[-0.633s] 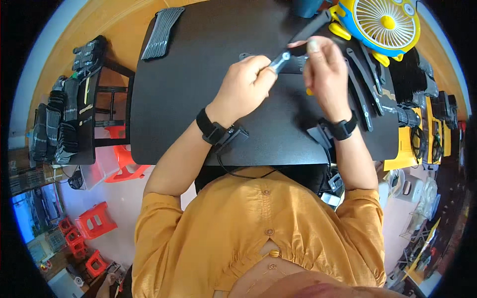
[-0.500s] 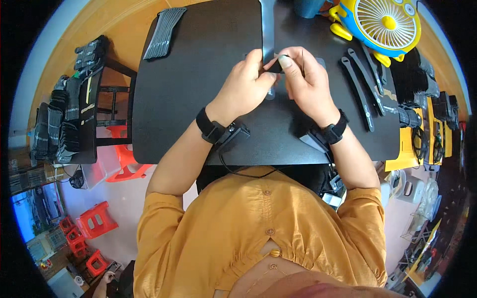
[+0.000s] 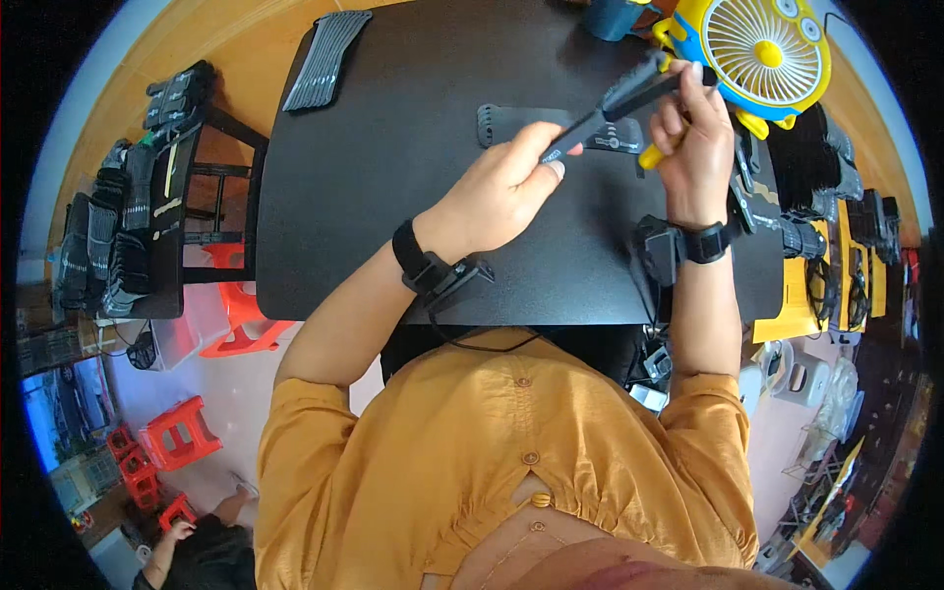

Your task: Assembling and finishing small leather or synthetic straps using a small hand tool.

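My left hand (image 3: 501,187) is closed on one end of a long black strap (image 3: 580,131), pinching it between thumb and fingers. The strap slants up and to the right over the table, bent or doubled near its far part and slightly blurred. My right hand (image 3: 696,147) is closed at that far part, with the thumb and forefinger at the strap's end. A yellow piece (image 3: 650,155) sticks out below the right fingers; the rest of it is hidden in the hand. Beneath the held strap, more flat dark straps (image 3: 506,125) lie on the black table (image 3: 423,69).
A stack of dark straps (image 3: 327,61) lies at the table's far left. At the far right stand a yellow-and-blue fan (image 3: 767,54) and a blue cup (image 3: 612,20). Piled straps (image 3: 133,197) fill a side table on the left. Red stools (image 3: 180,433) stand on the floor.
My right hand has moved away to the right, toward the fan. The strap that stood upright between my hands now slants to the right. A yellow piece shows in my right hand.
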Demonstrator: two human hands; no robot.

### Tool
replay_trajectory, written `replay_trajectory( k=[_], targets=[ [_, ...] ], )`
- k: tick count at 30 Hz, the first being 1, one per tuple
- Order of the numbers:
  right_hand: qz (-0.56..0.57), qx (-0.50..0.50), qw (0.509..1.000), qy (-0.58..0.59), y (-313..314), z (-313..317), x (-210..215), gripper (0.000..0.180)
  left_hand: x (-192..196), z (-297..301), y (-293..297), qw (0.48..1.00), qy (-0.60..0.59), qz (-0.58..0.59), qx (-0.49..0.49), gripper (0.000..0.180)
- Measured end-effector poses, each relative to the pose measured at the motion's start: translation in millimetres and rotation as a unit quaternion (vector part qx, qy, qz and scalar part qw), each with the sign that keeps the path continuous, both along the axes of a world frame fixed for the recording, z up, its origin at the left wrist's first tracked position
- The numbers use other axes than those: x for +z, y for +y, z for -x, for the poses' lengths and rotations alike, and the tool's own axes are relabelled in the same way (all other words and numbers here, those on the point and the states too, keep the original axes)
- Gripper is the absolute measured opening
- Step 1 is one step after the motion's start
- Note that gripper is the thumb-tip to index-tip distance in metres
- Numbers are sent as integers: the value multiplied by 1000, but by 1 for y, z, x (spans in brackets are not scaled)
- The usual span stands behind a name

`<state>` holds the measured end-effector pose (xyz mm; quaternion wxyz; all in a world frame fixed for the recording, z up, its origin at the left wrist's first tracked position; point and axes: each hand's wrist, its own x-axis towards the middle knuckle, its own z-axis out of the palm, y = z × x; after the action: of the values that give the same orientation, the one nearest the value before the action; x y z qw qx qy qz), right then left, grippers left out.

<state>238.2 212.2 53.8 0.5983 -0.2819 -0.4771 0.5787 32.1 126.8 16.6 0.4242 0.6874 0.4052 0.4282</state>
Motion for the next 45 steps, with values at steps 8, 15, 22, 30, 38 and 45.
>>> replay_trajectory(
  k=[8, 15, 22, 30, 38, 45],
  targets=[
    [62, 219, 966, -125, -36, 34, -8, 27, -2, 0, 13, 898, -310, 302, -83, 30],
    [55, 188, 977, -80, -31, 30, -10, 25, 3, 7, 17, 900, -289, 323, -55, 10],
    [-36, -14, 987, 156, 28, -52, 13, 19, 13, 48, 17, 929, -250, 259, 87, 24],
    [-81, -15, 996, 16, -16, -20, 44, 18, 18, 50, 23, 911, -343, 222, 49, 46],
    [-63, 45, 996, -33, -32, 4, 36, 24, 42, 32, 8, 949, -212, 225, -62, 50],
    [-94, 32, 977, -190, -21, -9, 27, 29, 54, 40, 8, 977, -93, 172, 86, 23]
  ],
)
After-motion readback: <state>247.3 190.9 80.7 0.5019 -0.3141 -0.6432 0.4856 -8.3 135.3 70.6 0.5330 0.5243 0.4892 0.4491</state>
